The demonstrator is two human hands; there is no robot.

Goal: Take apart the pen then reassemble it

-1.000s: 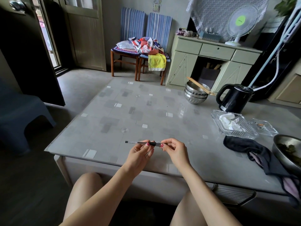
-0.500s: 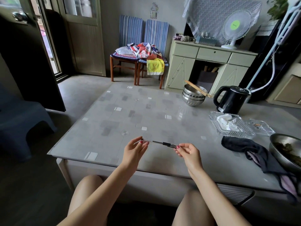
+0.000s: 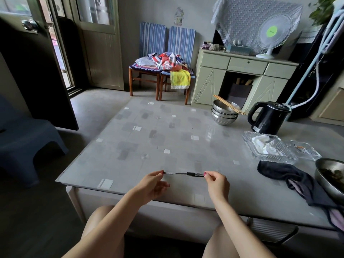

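A person is stretching a pen level between both hands, just above the table edge. The left hand is pinching one end, the right hand the other.

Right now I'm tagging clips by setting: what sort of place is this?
Most likely a lived-in room of a home, not a workshop. A low table holds a black electric kettle and stacked steel bowls; two striped chairs piled with clothes stand by a door.
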